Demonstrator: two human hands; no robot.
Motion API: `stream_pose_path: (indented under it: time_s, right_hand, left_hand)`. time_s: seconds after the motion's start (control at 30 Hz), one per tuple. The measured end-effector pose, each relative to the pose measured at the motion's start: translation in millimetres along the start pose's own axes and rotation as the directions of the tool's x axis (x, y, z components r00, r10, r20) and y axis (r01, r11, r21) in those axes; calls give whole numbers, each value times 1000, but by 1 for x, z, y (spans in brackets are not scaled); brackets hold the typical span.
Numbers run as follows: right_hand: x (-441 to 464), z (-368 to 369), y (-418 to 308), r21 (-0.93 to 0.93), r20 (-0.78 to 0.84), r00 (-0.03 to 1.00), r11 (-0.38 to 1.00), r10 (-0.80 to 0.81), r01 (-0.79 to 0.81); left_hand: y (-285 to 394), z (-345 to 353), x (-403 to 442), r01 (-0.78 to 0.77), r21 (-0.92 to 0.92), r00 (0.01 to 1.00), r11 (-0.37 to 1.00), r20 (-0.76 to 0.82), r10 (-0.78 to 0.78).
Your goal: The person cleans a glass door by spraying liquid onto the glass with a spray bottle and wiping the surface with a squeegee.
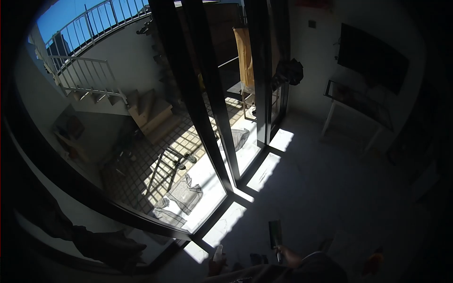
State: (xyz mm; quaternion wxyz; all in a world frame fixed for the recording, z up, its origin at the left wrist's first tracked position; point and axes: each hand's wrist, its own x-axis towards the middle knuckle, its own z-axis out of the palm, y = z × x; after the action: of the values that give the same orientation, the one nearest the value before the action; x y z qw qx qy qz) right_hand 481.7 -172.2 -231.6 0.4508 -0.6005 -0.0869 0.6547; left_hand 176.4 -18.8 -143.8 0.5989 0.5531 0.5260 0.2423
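Observation:
At the bottom of the head view, my left hand (216, 268) is wrapped round a pale bottle (218, 253) held upright. The bottle's lower part is hidden by my fingers. To the right of it, my right hand (290, 257) closes on the pale handle of a flat green tool (274, 234). The tool's long rectangular head points away from me, over the shaded floor; it is too dark to tell its exact kind. Dark-framed glass doors (207, 118) rise ahead and to the left, apart from both hands.
Beyond the glass lie grey cloths (185, 194), a pair of shoes (190, 158) and steps (150, 113) with a white railing (87, 75). Indoors on the right are a table (358, 107) and a wall-mounted screen (373, 56). Dark fabric (101, 243) hangs at lower left.

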Motion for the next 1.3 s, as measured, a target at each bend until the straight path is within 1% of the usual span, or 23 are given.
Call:
stream_pose_path:
  time_s: [0.03, 0.07, 0.1, 0.13, 0.2, 0.23, 0.27, 0.3, 0.37, 0.4, 0.5, 0.57, 0.6, 0.7, 0.73, 0.77, 0.83, 0.87, 0.9, 1.03, 1.1, 1.17, 1.3]
  right_hand:
    - [-50, 22, -52, -9, -18, 1000, 1000, -9, 9]
    - [-83, 35, -74, -15, -42, 999, 1000, -8, 8]
    - [-75, 24, -52, 51, -131, 986, 992, -108, 115]
    - [-40, -21, 22, 60, -151, 982, 991, -110, 120]
    - [39, -72, 97, -206, -233, 967, 967, 101, -150]
    - [80, -83, 106, -326, -305, 931, 897, 199, -298]
    - [98, -132, 143, -422, -391, 875, 789, 287, -447]
    - [72, -129, 143, -489, -559, 817, 740, 139, -461]
    - [73, -175, 189, -673, -473, 870, 580, 140, -459]
    - [59, -185, 191, -662, -497, 856, 576, 142, -480]
    - [3, -209, 211, -578, -585, 800, 622, 134, -528]
    - [-14, -211, 220, -531, -625, 771, 654, 127, -538]
    - [6, -185, 220, -513, -635, 763, 674, 118, -531]
    - [66, -99, 196, -467, -641, 761, 735, 101, -492]
    - [1, -211, 173, -454, -638, 763, 752, 99, -478]
    - [8, -209, 165, -443, -635, 766, 768, 96, -463]
    - [22, -220, 140, -424, -633, 770, 795, 83, -434]
    - [25, -232, 120, -414, -635, 768, 805, 79, -425]
    - [28, -241, 116, -404, -638, 767, 816, 74, -414]
    - [72, -277, 65, -364, -637, 771, 878, 9, -311]
    - [66, -273, 23, -370, -616, 783, 909, -86, -191]
    - [49, -265, -36, -484, -572, 801, 860, -175, -158]
    - [63, -268, -91, -549, -524, 796, 835, -302, -45]
  left_hand:
    - [-9, -3, 6, -19, -170, 999, 985, 42, 27]
    - [1, -3, 8, -26, -119, 998, 993, 58, 33]
    - [16, -3, 7, -28, -68, 997, 997, 76, 34]
    - [19, -8, 10, -58, -1, 990, 998, 129, 58]
    - [29, 1, 11, -115, -23, 989, 993, 91, 116]
    - [37, 5, 1, -136, -156, 983, 978, 104, 153]
    - [41, 16, -5, -148, -371, 989, 917, -47, 140]
    - [26, 19, -3, -71, -332, 997, 941, -2, 74]
    - [32, 22, -6, -17, -227, 997, 974, 63, 32]
    - [26, 26, -4, -5, -242, 996, 970, 85, 27]
    - [4, 37, 6, 107, -514, 991, 851, 125, -49]
    - [7, 45, 12, 83, -581, 995, 810, 97, -33]
    - [17, 47, 17, 104, -531, 994, 841, 89, -67]
    - [59, 53, 25, -16, -388, 998, 922, 46, 37]
    - [71, 55, 29, -27, -394, 997, 919, 61, 56]
    - [81, 60, 34, -40, -403, 994, 914, 74, 75]
    - [89, 70, 56, -215, -201, 969, 956, 76, 234]
    - [108, 77, 59, -15, -446, 992, 895, 103, 68]
    - [110, 86, 68, -46, -508, 994, 860, 61, 89]
    - [124, 126, 109, -253, -320, 967, 913, -113, 229]
    - [136, 148, 133, -216, -257, 970, 942, -163, 178]
    - [125, 166, 157, -238, -433, 971, 870, -136, 198]
    - [210, 189, 179, -311, -464, 949, 830, -108, 296]
